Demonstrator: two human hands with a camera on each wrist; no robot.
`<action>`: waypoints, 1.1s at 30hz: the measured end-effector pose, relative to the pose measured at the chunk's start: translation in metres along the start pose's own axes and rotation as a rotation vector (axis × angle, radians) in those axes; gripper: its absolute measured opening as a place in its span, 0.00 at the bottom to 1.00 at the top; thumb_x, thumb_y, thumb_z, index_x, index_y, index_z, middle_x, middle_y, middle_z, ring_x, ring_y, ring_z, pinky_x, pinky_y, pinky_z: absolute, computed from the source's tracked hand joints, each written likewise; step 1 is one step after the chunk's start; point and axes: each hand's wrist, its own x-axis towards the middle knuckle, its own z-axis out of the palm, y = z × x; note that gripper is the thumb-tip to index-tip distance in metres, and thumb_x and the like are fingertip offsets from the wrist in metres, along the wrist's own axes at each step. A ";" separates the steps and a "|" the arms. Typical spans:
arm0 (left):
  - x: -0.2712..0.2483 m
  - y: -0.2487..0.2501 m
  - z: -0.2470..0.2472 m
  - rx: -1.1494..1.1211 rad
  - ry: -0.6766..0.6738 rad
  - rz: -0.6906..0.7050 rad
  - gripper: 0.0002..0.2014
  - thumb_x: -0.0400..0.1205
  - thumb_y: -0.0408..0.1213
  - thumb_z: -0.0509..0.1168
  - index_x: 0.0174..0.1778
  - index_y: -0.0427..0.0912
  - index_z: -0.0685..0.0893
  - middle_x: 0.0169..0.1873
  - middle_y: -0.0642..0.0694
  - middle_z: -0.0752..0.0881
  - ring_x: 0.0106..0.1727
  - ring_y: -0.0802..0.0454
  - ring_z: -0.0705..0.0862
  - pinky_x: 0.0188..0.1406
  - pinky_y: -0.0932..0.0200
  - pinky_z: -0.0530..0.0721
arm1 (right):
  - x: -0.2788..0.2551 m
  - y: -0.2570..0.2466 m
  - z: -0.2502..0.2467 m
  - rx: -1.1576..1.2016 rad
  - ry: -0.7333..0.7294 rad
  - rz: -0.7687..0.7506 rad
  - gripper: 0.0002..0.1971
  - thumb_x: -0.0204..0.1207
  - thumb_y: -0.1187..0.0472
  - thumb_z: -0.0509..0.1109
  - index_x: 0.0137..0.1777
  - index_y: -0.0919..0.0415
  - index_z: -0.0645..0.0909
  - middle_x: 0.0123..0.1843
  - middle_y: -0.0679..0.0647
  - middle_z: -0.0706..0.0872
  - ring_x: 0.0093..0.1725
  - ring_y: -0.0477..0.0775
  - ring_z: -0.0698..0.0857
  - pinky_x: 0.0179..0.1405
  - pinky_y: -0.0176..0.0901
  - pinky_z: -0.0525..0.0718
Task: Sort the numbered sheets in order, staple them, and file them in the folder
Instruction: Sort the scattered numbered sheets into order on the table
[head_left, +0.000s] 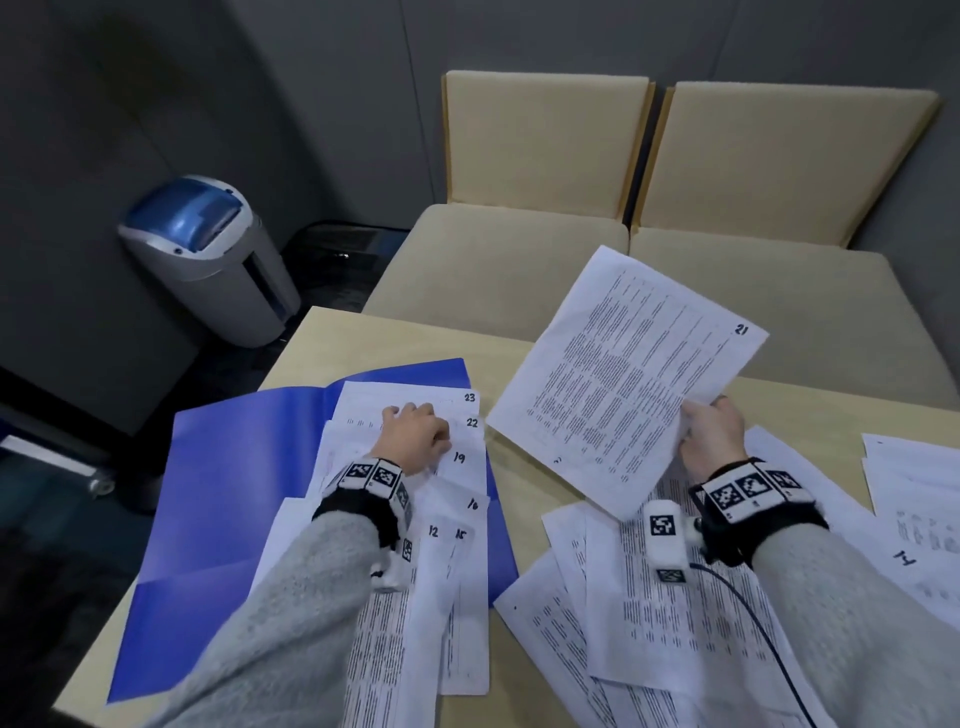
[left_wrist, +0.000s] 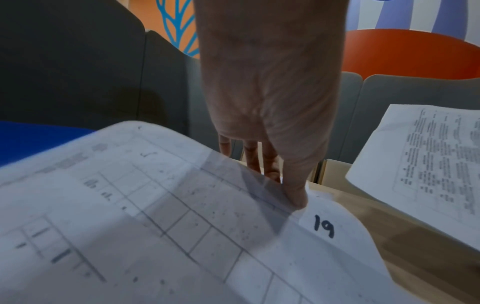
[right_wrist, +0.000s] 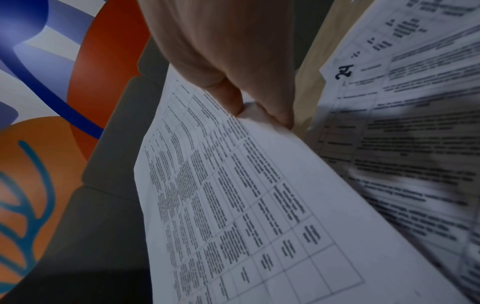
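Observation:
An open blue folder (head_left: 223, 493) lies on the left of the table. On it sits a fanned stack of numbered sheets, showing 23, 22, 19, 16, 15 and 12. My left hand (head_left: 415, 434) is on this stack. In the left wrist view its thumb (left_wrist: 296, 197) lies on top of sheet 19 (left_wrist: 182, 226) and the fingers go behind the sheet's raised far edge. My right hand (head_left: 709, 431) pinches a corner of sheet 21 (head_left: 623, 374) and holds it tilted above the table. The same sheet (right_wrist: 233, 205) fills the right wrist view.
Loose printed sheets (head_left: 675, 597) cover the table's right half, among them sheet 24 (right_wrist: 345, 72) and sheet 14 (head_left: 904, 558). Two beige chairs (head_left: 519, 260) stand behind the table (head_left: 519, 364). A grey and blue bin (head_left: 208, 249) stands on the floor at left.

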 end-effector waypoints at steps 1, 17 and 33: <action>0.001 0.000 0.000 -0.015 0.009 0.008 0.11 0.83 0.45 0.60 0.50 0.46 0.86 0.53 0.46 0.80 0.61 0.45 0.75 0.69 0.45 0.62 | 0.001 0.002 0.003 0.013 0.005 0.001 0.17 0.77 0.78 0.62 0.64 0.71 0.75 0.59 0.63 0.84 0.56 0.62 0.84 0.49 0.50 0.86; -0.002 -0.006 -0.013 -0.367 -0.031 -0.063 0.02 0.77 0.38 0.67 0.39 0.50 0.82 0.46 0.51 0.89 0.54 0.50 0.83 0.66 0.48 0.69 | 0.001 0.018 0.024 0.056 -0.010 0.052 0.18 0.76 0.81 0.59 0.64 0.71 0.76 0.59 0.63 0.84 0.57 0.63 0.84 0.55 0.56 0.85; -0.029 -0.011 -0.017 -0.006 0.013 0.009 0.12 0.76 0.25 0.56 0.41 0.49 0.74 0.37 0.55 0.75 0.47 0.51 0.70 0.78 0.37 0.44 | -0.054 0.079 0.101 -0.562 -0.443 0.234 0.19 0.72 0.80 0.48 0.53 0.69 0.77 0.45 0.62 0.83 0.40 0.59 0.82 0.20 0.33 0.73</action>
